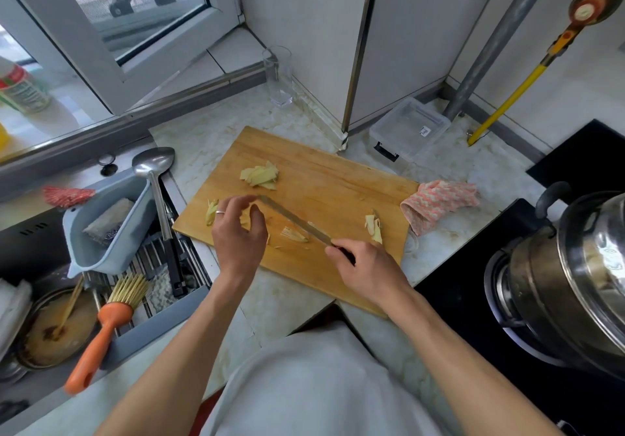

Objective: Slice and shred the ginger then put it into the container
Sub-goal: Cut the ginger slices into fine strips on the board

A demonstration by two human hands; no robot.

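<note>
A wooden cutting board lies on the marble counter. A pile of ginger slices sits at its far left. Shredded ginger lies under the knife blade. More ginger pieces lie at the left edge and at the right. My right hand grips the knife handle, blade pointing up-left. My left hand hovers over the board by the blade tip, fingers loosely curled; whether it pinches a ginger piece is hidden. A clear plastic container stands beyond the board, at the wall.
A pink cloth lies right of the board. A steel pot sits on the black stove at right. Left is the sink with a grey basket, a ladle and an orange brush. A glass stands by the wall.
</note>
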